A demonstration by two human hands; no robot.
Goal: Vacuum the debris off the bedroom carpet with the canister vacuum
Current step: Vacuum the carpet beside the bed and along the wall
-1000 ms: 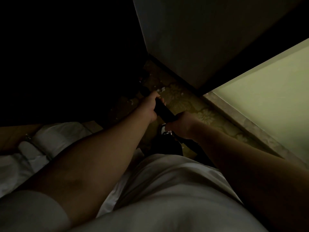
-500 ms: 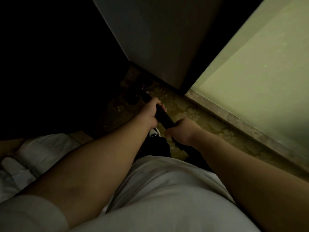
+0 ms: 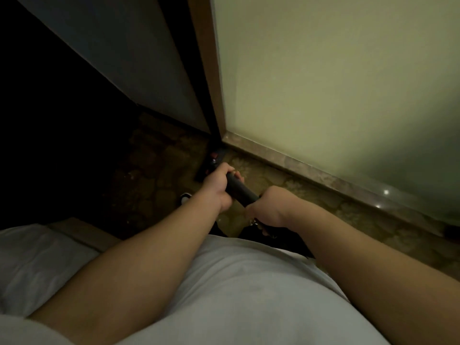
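Black vacuum wand (image 3: 240, 189) swung right, into the corner by the pale green wall (image 3: 323, 83).
Its dark floor head (image 3: 211, 163) now sits on the patterned brown carpet (image 3: 154, 170) just beside the stone skirting (image 3: 298, 165) (edge debris next, likely). Arms are outstretched, left hand (image 3: 219, 185) far, right hand (image 3: 268, 207) near, fingers clamped round the wand.

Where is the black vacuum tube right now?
Near the middle of the head view, the tube is over the carpet, with the left hand gripping it ahead and the right hand just behind, pointing toward the corner below the pale wall.
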